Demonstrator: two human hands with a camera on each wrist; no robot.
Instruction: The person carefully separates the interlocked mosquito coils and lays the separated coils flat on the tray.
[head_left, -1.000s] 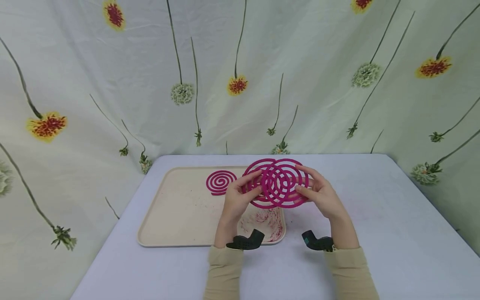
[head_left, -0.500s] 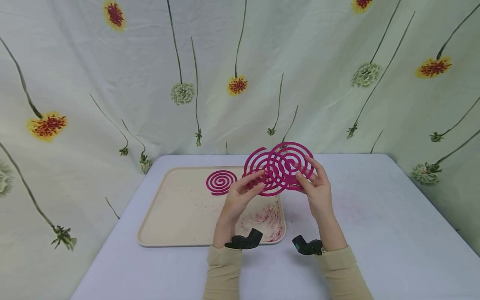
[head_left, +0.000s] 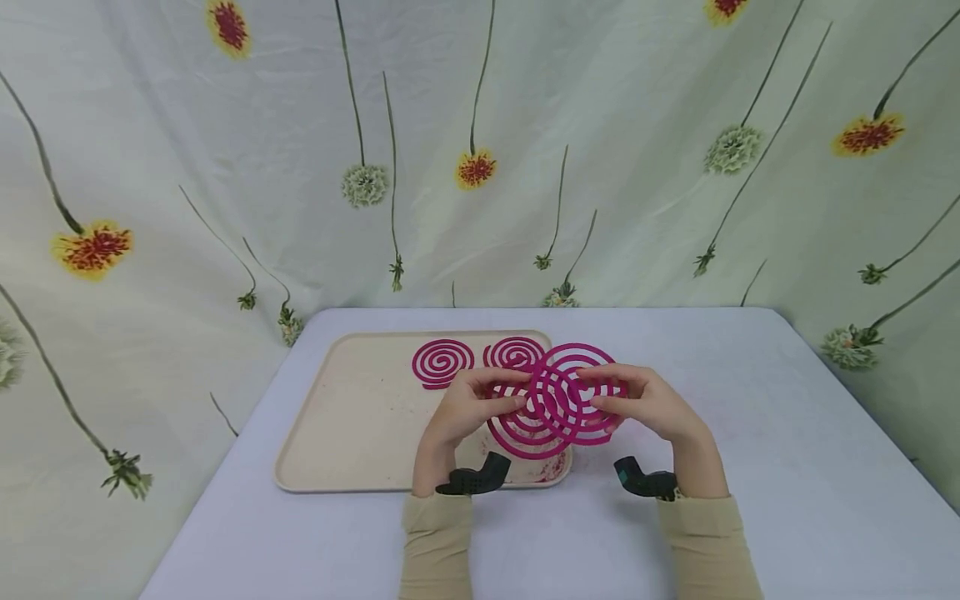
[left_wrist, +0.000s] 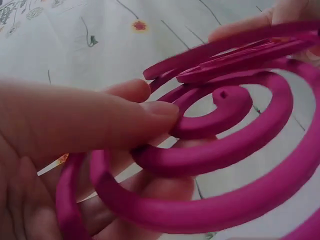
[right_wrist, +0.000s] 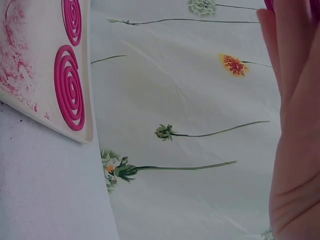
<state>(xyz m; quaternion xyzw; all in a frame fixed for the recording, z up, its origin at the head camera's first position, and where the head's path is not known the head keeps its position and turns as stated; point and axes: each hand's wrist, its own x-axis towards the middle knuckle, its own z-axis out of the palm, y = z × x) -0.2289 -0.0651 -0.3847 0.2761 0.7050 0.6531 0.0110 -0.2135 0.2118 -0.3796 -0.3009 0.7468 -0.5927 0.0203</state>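
My left hand (head_left: 450,417) pinches a magenta mosquito coil (head_left: 528,455) by its left part, thumb on the near face. My right hand (head_left: 660,408) pinches a second mosquito coil (head_left: 576,347) by its right part. This second coil overlaps the first in the head view. In the left wrist view the left-hand coil (left_wrist: 170,215) fills the lower part, and the right-hand coil (left_wrist: 240,37) appears nearly edge-on above it. Whether they touch, I cannot tell. In the right wrist view only the side of the right hand (right_wrist: 300,125) shows, its fingertips out of frame.
A beige tray (head_left: 352,417) lies on the white-covered table (head_left: 750,433). Two more magenta coils, a left one (head_left: 414,363) and a right one (head_left: 517,338), lie near its far edge. Pinkish crumbs mark its right part. A flower-printed cloth (head_left: 645,125) hangs behind.
Both held coils were raised half a second ago and are now lower and nearer the body. The right coil on the tray, covered by them before, now shows. Each hand keeps its coil.
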